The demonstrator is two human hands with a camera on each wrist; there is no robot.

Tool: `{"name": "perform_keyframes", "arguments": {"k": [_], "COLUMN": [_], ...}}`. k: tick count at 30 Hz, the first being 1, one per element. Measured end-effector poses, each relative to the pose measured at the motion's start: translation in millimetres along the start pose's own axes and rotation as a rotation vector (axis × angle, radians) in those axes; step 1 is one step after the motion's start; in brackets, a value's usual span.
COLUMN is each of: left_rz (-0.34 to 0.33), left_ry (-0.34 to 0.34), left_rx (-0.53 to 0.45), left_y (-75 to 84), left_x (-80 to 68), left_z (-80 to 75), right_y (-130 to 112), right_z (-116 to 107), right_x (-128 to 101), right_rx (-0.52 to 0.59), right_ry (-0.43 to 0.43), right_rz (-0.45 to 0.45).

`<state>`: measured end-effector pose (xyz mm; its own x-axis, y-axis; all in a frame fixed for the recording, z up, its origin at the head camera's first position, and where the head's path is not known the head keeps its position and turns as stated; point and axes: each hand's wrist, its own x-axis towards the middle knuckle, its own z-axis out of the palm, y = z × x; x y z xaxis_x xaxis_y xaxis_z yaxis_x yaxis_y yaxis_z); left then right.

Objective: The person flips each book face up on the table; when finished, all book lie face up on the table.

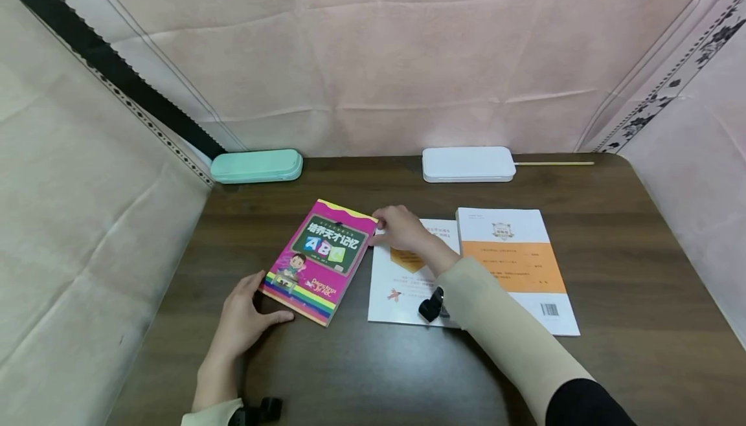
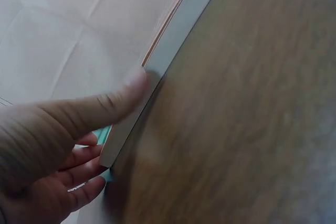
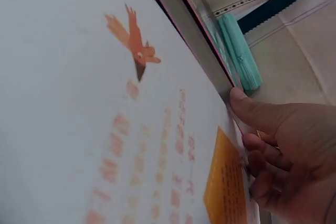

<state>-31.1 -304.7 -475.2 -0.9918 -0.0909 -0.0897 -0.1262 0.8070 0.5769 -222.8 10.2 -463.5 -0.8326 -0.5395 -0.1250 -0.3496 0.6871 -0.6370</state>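
Observation:
A pink book (image 1: 328, 254) with a green board and ABC letters on its cover lies tilted on the table. My left hand (image 1: 247, 314) is at its lower left corner, fingers along the left edge and thumb stretched beside the bottom edge. In the left wrist view the thumb (image 2: 118, 103) overlaps the book's pale page edge (image 2: 170, 35). Meanwhile my right hand (image 1: 408, 230) pinches the upper right corner of the pink book; in the right wrist view its thumb (image 3: 252, 108) presses the book's edge. Under my right forearm lies a white book (image 1: 387, 287), partly hidden.
Right of that, a white book with an orange band (image 1: 515, 264) lies beside it, on the dark wooden table (image 1: 635, 270). At the back stand a mint-green case (image 1: 256, 167) and a white case (image 1: 468, 164), with a thin stick (image 1: 553, 164) beside the latter. Fabric walls (image 1: 408, 57) enclose the table.

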Motion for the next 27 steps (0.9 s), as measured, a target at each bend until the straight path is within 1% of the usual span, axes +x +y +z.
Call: {"name": "perform_keyframes", "arguments": {"k": [3,6,9,13,18,23,27], "left_rz": [-0.003,-0.014,-0.028,-0.047,-0.057,-0.063,-0.063], "left_ry": [0.002,0.016,0.028,0.045,0.059,0.063,0.053], "left_rx": [0.001,-0.015,-0.041,-0.064,-0.084,-0.084,-0.064], "left_y": [0.4,0.9,2.1,4.4,6.0,6.2,8.0], "left_x": [-2.2,-4.6,-6.5,-7.3,-8.5,-8.6,-8.9], "left_z": [1.1,4.1,7.6,10.8,12.7,12.3,10.7], "right_y": [-2,0,3,6,6,7,11], "right_z": [1,3,6,9,13,15,12], "right_x": [9,17,24,30,35,37,33], "right_rx": [-0.102,-0.148,-0.113,-0.043,-0.025,-0.033,0.033], "right_ry": [0.0,-0.026,-0.048,-0.039,-0.028,-0.036,-0.021], "right_rz": [-0.027,-0.055,-0.076,-0.094,-0.115,-0.131,-0.133]}}
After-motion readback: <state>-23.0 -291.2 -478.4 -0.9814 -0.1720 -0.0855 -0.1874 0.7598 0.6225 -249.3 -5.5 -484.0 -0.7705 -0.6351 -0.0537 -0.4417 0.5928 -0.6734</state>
